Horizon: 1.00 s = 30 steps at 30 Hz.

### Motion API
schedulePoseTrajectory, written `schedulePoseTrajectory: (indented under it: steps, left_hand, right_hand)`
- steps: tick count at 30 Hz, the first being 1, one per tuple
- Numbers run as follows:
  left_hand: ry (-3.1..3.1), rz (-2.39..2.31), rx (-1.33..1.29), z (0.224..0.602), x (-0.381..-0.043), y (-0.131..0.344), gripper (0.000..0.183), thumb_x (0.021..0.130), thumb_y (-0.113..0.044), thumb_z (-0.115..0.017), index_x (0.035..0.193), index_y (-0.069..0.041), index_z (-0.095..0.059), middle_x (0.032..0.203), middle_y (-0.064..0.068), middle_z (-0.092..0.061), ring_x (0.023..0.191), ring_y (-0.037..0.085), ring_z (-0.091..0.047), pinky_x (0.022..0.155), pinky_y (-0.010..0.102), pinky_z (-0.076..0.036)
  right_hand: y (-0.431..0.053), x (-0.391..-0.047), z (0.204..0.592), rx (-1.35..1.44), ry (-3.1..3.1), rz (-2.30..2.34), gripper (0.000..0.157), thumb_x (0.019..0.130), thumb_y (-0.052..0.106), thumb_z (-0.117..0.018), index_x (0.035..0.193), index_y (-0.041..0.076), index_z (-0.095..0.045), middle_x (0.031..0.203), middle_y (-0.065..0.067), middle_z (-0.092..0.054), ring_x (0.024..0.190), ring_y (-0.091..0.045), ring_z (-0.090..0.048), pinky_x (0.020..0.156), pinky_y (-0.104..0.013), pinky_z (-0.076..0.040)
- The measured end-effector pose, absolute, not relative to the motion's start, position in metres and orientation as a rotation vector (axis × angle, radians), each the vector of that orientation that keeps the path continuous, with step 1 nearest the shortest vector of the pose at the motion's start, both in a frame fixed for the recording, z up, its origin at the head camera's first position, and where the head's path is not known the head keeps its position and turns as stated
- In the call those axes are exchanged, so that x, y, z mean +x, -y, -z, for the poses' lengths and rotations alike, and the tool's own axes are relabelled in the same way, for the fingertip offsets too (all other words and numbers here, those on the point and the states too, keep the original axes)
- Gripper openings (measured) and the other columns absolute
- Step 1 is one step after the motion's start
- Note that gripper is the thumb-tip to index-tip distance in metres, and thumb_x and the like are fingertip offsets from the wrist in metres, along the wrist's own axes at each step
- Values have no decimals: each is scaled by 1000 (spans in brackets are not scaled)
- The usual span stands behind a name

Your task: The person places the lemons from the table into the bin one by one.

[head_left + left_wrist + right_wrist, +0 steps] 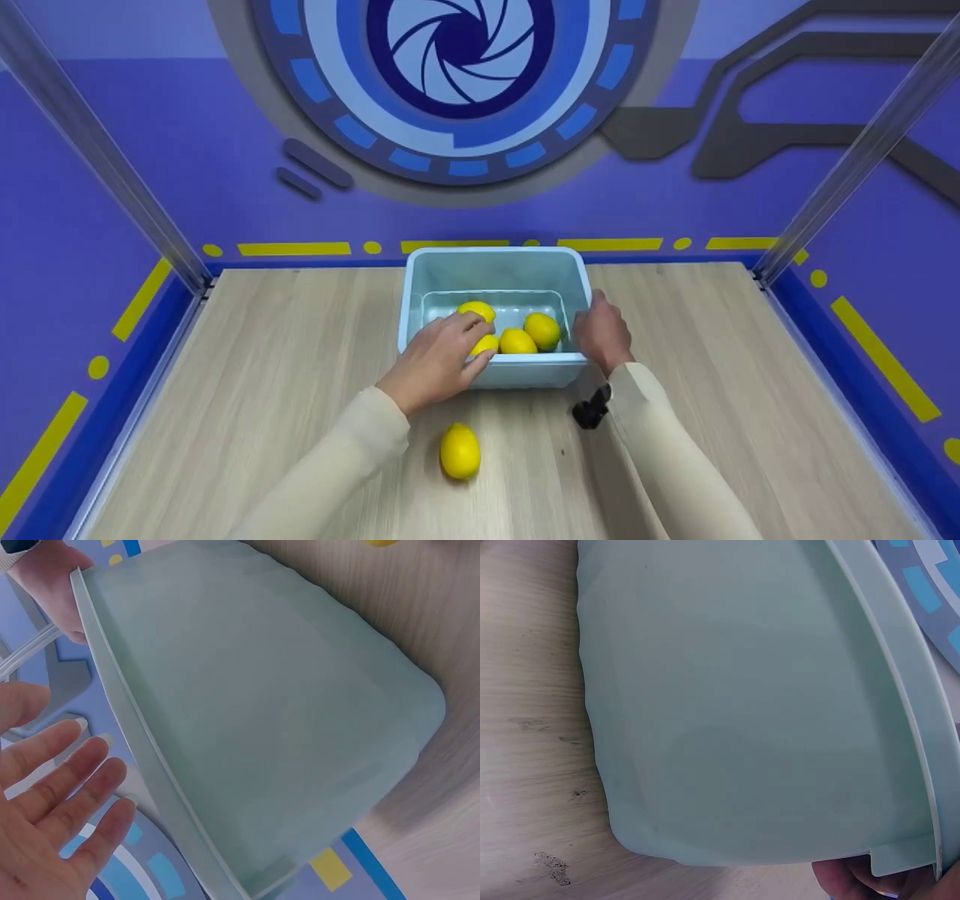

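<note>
A pale blue-green plastic bin [525, 371] stands on the wooden table with several yellow lemons [541, 332] inside. My right hand [604, 330] grips the bin's right rim; in the right wrist view its fingers [844, 881] curl under the lip. Over the near left part of the rim is my left hand [442, 356], its fingers spread and relaxed above the lemons. The left wrist view shows that hand [56, 810] with nothing in its palm. One more lemon [460, 451] lies on the table in front of the bin, below the left wrist.
The wooden table [300, 322] ends at a purple decorated back wall [187, 150], close behind the bin. Side panels with metal corner posts [847, 157] flank it. A black device [591, 409] is at the right wrist.
</note>
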<state>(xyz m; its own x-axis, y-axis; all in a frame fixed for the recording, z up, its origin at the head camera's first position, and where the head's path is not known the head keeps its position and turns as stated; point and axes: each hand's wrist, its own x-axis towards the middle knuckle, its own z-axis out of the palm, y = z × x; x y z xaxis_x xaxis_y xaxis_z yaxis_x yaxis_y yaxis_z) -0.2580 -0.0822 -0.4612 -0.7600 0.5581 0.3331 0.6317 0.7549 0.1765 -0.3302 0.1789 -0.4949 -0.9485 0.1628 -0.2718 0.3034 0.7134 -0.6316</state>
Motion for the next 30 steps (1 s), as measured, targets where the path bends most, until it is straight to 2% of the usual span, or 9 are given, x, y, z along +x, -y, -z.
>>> schedulePoseTrajectory:
  steps: [14, 21, 30]
  left_hand:
    - [2670, 397, -980, 463, -253, 82, 31, 96, -34, -56, 120, -16, -63, 119, -1, -63, 105, 16, -61, 93, 32, -52]
    - [2629, 387, -1009, 465, -251, 83, 30, 96, -32, -58, 118, -14, -64, 117, 1, -63, 104, 17, -62, 89, 33, -54]
    - [2630, 383, -1023, 467, -244, 83, 28, 95, -30, -60, 117, -14, -65, 114, 0, -63, 102, 15, -62, 88, 31, -55]
  right_hand:
    - [-177, -330, 493, 403, -2708, 1058, 48, 103, 18, -36, 149, 11, -26, 148, -15, -42, 131, -32, -47, 112, -53, -36]
    - [-179, -331, 497, 355, -2779, 996, 52, 102, 19, -38, 150, 4, -23, 149, -20, -41, 134, -35, -45, 113, -53, -34]
    - [-180, -331, 496, 348, -2751, 1020, 52, 103, 19, -35, 151, 5, -21, 150, -19, -40, 134, -35, -44, 113, -53, -33]
